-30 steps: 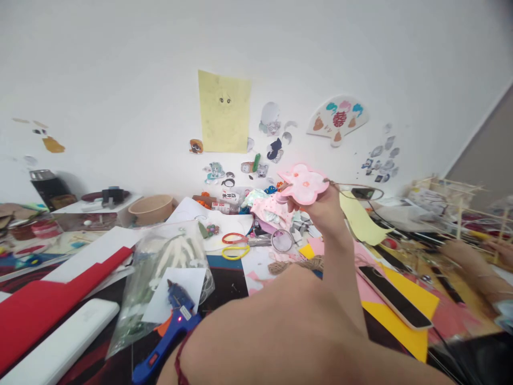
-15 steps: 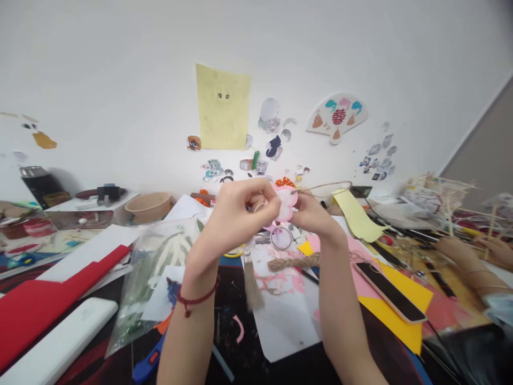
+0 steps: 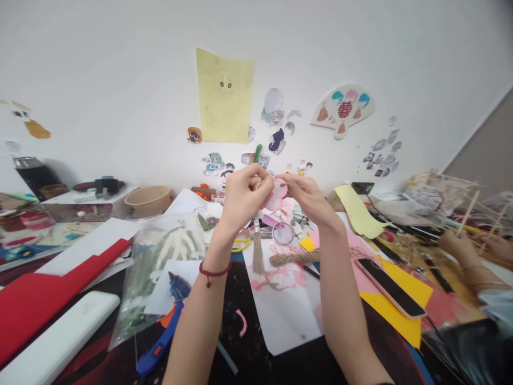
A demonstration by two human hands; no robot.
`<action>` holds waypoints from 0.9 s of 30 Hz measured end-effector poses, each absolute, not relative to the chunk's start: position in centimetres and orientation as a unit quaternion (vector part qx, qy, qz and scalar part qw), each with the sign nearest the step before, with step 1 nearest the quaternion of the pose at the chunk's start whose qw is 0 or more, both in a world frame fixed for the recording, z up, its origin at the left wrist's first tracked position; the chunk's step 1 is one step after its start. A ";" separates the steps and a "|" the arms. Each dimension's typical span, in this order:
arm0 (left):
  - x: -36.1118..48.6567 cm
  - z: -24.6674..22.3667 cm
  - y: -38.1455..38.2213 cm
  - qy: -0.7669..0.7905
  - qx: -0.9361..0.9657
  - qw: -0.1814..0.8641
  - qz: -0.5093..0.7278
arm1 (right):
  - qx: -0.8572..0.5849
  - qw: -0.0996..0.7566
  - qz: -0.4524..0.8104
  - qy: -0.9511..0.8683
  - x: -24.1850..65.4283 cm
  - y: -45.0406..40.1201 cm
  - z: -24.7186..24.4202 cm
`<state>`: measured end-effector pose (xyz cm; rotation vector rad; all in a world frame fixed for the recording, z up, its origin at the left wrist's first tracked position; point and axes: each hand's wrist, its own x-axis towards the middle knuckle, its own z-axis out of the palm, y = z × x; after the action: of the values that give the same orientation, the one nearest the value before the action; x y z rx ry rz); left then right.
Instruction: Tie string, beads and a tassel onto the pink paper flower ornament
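Above the paper, my left hand (image 3: 246, 193) is closed, its thumb and finger pinching the left edge of a small pink flower-shaped piece (image 3: 277, 195) with a pale centre. Below this hand hangs a beige tassel (image 3: 258, 254). My right hand (image 3: 308, 197) is at the flower's right side with its fingers drawn together, a bit of thin twine showing at their tips. Its exact grip is partly hidden. Under the hands are a round ring-framed piece (image 3: 282, 233) and a bundle of twine (image 3: 294, 258).
White paper (image 3: 286, 326) with pink scraps lies in front. A blue glue gun (image 3: 162, 342), plastic bag (image 3: 134, 299) and white box (image 3: 64, 342) are left. A phone (image 3: 390, 287) rests on yellow paper at right. Another person's hands (image 3: 459, 248) hold sticks at far right.
My right hand's fingers have straightened and moved up at the flower's edge. The long twine loop stretching right is no longer seen. Left hand and tassel have shifted slightly; the tassel hangs steadier.
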<state>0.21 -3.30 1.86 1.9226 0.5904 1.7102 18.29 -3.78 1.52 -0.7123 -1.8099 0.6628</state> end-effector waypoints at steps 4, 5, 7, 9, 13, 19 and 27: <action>1.3 1.5 -3.2 0.242 0.660 0.225 0.675 | -0.230 0.591 0.338 -0.696 18.0 -3.9 1.7; 1.6 1.4 -3.2 0.246 0.650 0.225 0.683 | -0.220 0.587 0.343 -0.699 17.9 -3.9 1.7; 2.0 1.3 -3.3 0.252 0.631 0.229 0.697 | -0.214 0.573 0.349 -0.711 17.9 -3.8 1.8; 2.2 1.3 -3.4 0.255 0.613 0.238 0.709 | -0.222 0.567 0.357 -0.709 18.0 -3.7 1.8; 2.4 1.3 -3.2 0.252 0.575 0.259 0.734 | -0.230 0.586 0.357 -0.691 18.7 -3.6 1.8; 3.1 0.9 -2.8 0.282 0.562 0.238 0.740 | -0.234 0.602 0.274 -0.713 17.8 -4.2 1.9; 3.8 0.4 -3.1 0.265 0.645 0.220 0.682 | -0.306 0.708 0.151 -0.619 17.3 -2.9 1.6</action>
<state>3.83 -3.15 0.42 1.7842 0.7326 1.8864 17.34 -2.92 1.58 -0.6785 -1.3741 0.3361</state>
